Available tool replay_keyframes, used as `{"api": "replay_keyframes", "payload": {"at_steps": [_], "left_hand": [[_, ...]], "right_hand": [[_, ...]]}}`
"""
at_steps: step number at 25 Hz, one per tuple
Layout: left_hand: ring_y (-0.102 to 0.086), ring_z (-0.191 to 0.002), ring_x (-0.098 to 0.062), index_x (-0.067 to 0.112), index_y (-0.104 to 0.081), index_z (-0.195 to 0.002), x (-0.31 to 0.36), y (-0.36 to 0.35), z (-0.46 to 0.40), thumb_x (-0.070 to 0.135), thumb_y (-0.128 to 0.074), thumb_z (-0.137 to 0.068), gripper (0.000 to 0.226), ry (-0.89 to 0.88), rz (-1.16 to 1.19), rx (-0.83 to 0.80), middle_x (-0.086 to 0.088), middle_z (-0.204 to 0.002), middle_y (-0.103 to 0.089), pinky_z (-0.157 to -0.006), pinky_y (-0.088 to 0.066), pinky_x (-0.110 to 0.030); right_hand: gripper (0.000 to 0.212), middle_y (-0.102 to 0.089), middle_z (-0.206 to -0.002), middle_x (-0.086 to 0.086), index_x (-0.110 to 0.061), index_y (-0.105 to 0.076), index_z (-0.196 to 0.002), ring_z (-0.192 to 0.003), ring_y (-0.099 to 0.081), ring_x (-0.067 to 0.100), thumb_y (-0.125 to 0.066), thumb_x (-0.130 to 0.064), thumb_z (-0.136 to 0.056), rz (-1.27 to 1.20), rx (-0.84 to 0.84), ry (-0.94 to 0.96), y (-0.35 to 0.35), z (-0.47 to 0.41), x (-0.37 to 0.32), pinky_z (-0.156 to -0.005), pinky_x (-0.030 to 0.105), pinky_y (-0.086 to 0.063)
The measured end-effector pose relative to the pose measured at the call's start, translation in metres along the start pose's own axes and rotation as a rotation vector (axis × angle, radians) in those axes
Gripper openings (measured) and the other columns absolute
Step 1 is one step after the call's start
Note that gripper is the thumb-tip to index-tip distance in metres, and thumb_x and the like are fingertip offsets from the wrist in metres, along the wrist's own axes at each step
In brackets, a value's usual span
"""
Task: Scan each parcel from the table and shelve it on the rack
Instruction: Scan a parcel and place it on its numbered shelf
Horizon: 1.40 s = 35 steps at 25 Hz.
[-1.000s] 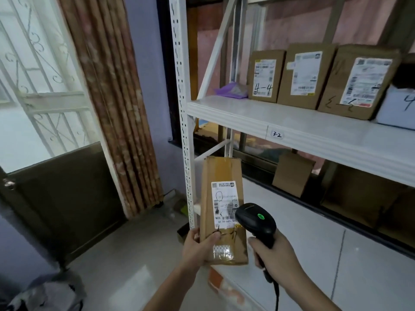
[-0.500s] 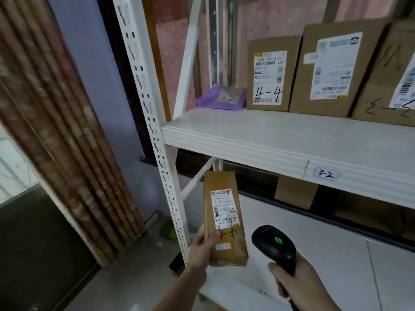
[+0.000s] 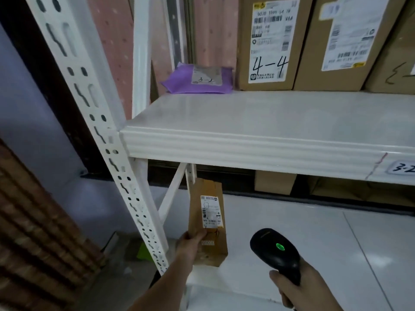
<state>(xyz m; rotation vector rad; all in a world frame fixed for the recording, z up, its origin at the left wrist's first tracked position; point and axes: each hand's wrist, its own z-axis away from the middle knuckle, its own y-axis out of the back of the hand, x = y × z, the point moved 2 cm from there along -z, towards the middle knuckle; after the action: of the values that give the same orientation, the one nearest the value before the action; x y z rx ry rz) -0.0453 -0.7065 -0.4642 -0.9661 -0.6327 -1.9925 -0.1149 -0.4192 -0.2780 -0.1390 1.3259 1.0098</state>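
My left hand (image 3: 189, 248) grips the lower end of a slim brown parcel (image 3: 207, 221) with a white label, held upright just below the front edge of the white rack shelf (image 3: 247, 149). My right hand (image 3: 301, 286) holds a black barcode scanner (image 3: 275, 252) with a green light lit, to the right of the parcel and apart from it. The shelf edge carries a tag reading 3-2 (image 3: 402, 168).
On the shelf stand a purple mailer (image 3: 179, 79) and several cardboard boxes, one marked 4-4 (image 3: 267, 46). A white perforated upright (image 3: 94, 122) runs down the left. More boxes (image 3: 275, 182) sit on the lower shelf (image 3: 314, 232). A brown curtain (image 3: 33, 221) hangs at left.
The view has closed in on the rack and the shelf now fills the frame. The parcel stays in my left hand and the scanner has dropped away to its right.
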Motion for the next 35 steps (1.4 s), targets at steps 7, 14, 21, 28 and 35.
{"api": "replay_keyframes", "payload": {"at_steps": [7, 14, 21, 28, 35], "left_hand": [[-0.072, -0.092, -0.027, 0.018, -0.071, -0.111, -0.004, 0.003, -0.055, 0.040, -0.082, -0.085, 0.036, -0.042, -0.084, -0.117, -0.004, -0.098, -0.078, -0.070, -0.059, -0.037], [-0.065, -0.105, -0.039, 0.008, -0.059, -0.129, 0.028, -0.029, -0.016, 0.030, -0.075, -0.093, 0.045, -0.477, -0.771, 0.149, -0.019, -0.121, -0.066, -0.089, -0.056, -0.048], [-0.041, -0.146, -0.017, 0.024, -0.048, -0.152, 0.072, -0.208, 0.160, 0.054, -0.061, -0.099, 0.062, -0.875, -1.006, -0.592, 0.002, -0.159, -0.045, -0.120, -0.031, -0.028], [-0.035, -0.150, -0.015, 0.032, -0.040, -0.156, 0.054, -0.382, 0.366, 0.066, -0.054, -0.097, 0.070, -1.153, -1.072, -0.947, 0.008, -0.165, -0.038, -0.121, -0.030, -0.035], [-0.047, -0.141, -0.020, 0.035, -0.042, -0.154, -0.002, -0.511, 0.526, 0.064, -0.054, -0.098, 0.064, -1.282, -1.045, -1.190, 0.006, -0.159, -0.045, -0.110, -0.043, -0.038]], "right_hand": [[0.042, -0.068, -0.052, 0.004, -0.041, -0.056, -0.111, -0.047, -0.064, 0.012, -0.070, -0.012, -0.085, -0.004, 0.127, -0.077, -0.015, 0.004, 0.013, -0.052, 0.016, -0.049], [0.020, -0.059, -0.053, -0.002, -0.029, -0.058, -0.097, -0.047, -0.057, 0.010, -0.063, -0.010, -0.091, -0.099, 0.231, -0.091, 0.018, 0.040, 0.024, -0.050, 0.019, -0.047], [0.011, -0.058, -0.064, 0.003, -0.023, -0.057, -0.090, -0.050, -0.057, 0.009, -0.061, -0.012, -0.091, -0.152, 0.457, -0.101, 0.119, 0.118, 0.034, -0.049, 0.016, -0.046], [0.019, -0.061, -0.066, 0.002, -0.028, -0.057, -0.106, -0.055, -0.060, 0.013, -0.064, -0.019, -0.091, -0.202, 0.782, -0.176, 0.245, 0.244, 0.096, -0.053, 0.025, -0.050], [0.019, -0.060, -0.058, 0.000, -0.029, -0.058, -0.096, -0.041, -0.053, 0.007, -0.062, -0.011, -0.091, -0.191, 1.150, -0.245, 0.357, 0.381, 0.161, -0.038, 0.021, -0.040]]}}
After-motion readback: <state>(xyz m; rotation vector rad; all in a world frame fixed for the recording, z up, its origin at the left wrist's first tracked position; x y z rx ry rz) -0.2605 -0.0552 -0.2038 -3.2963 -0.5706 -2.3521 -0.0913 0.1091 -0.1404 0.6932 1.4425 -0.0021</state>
